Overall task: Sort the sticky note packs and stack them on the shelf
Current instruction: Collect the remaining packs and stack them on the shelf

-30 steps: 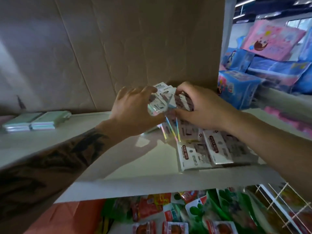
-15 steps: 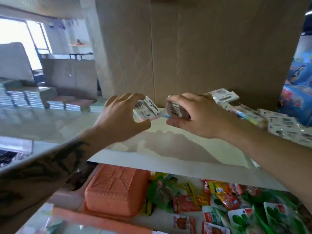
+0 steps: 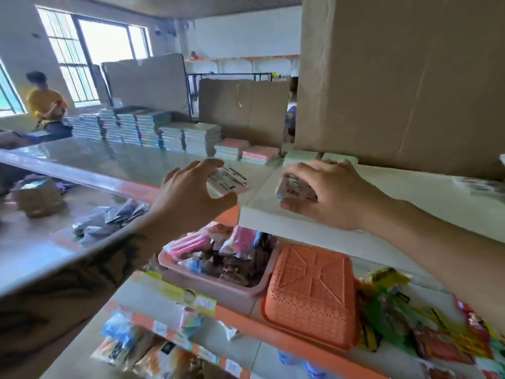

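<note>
1. Over the front edge of the white shelf (image 3: 382,228), both hands are working side by side, near each other but not touching.
2. The left hand (image 3: 188,198) is pinching a sticky note pack (image 3: 228,179) between its thumb below and its curled fingers (image 3: 196,166) above; the pack is hanging tilted, just past the shelf's left front corner.
3. The right hand (image 3: 333,192) is gripping a second sticky note pack (image 3: 296,187), fingers curled over its top and thumb under it, just above the shelf surface near the front edge; whether the pack is touching the shelf cannot be told.
4. More flat packs (image 3: 481,186) are lying blurred towards the right end of the shelf.
5. Pale green pads (image 3: 300,155) are sitting at the back of the shelf, against the foot of a tall cardboard panel (image 3: 410,77).
6. Stacks of pastel pads (image 3: 175,132) are standing in rows along the far edge of the glossy shelf to the left.
7. Below, a pink basket (image 3: 232,291) of wrapped goods and an upturned orange basket (image 3: 311,296) are sitting just beside each other on the lower shelf, with bright snack packets (image 3: 396,318) to their right.
8. A person in a yellow shirt (image 3: 45,101) is sitting by the window at the far left.
</note>
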A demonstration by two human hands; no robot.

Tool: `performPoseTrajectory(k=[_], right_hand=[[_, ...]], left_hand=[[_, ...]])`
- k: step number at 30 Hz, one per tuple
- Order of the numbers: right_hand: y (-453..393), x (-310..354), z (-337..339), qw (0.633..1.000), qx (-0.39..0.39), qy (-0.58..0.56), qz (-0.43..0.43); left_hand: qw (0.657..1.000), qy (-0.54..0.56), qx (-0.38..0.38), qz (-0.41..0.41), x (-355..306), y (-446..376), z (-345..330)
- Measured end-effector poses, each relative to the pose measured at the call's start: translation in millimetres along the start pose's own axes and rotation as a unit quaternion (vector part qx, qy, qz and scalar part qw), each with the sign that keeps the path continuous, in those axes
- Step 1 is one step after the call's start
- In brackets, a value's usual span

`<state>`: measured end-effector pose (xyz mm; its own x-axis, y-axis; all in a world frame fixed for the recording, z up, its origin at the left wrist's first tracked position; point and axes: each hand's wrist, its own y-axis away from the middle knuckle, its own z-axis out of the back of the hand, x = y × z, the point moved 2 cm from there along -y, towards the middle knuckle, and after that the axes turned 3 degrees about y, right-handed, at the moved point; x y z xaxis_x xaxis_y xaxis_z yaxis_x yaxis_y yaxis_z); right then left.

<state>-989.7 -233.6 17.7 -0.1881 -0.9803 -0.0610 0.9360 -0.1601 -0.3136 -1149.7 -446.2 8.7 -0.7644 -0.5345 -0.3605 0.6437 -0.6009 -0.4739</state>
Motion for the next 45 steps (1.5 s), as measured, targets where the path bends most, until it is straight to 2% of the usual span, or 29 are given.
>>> performPoseTrajectory(k=[7, 12, 16, 22, 26, 29, 33, 36, 38, 45], right_hand=[[-61.7, 59.1, -21.3, 0.999, 0.033, -0.004, 0.015], [-118.4, 79.8, -41.4, 0.999, 0.041, -0.021, 0.013], [-154.6, 91.7, -50.3, 0.996, 0.083, 0.002, 0.015], [-186.0, 90.1, -61.1, 0.993, 0.114, -0.005, -0.010], [-191.7, 83.0, -76.2, 0.991, 0.132, -0.017, -0.016], [-191.2, 82.0, -79.6, 0.984, 0.149, -0.088, -0.030], [-191.3, 85.7, -80.3, 0.983, 0.141, -0.119, -0.026], [-190.5, 94.0, -77.6, 0.981, 0.125, -0.147, -0.009], [-191.0, 97.4, -75.2, 0.984, 0.104, -0.148, -0.001], [-193.2, 98.4, -74.8, 0.984, 0.049, -0.173, 0.013]], left_hand=[[0.998, 0.003, -0.014, 0.053, 96.1, -12.0, 19.7], [0.997, 0.002, -0.006, 0.078, 133.8, -26.4, 18.5], [0.997, -0.021, 0.008, 0.080, 152.4, -45.4, 15.3], [0.993, -0.017, 0.079, 0.087, 164.3, -88.2, 4.3], [0.988, -0.057, 0.140, 0.040, 171.2, -108.1, -6.1], [0.983, -0.052, 0.178, 0.003, 177.9, -118.4, -3.6], [0.965, 0.021, 0.261, -0.016, 190.2, -135.0, -4.1], [0.953, 0.112, 0.283, -0.003, 191.2, -140.5, -12.0], [0.947, 0.162, 0.276, 0.007, 194.3, -141.1, -18.3], [0.967, 0.146, 0.194, -0.081, 192.6, -135.4, -19.9]])
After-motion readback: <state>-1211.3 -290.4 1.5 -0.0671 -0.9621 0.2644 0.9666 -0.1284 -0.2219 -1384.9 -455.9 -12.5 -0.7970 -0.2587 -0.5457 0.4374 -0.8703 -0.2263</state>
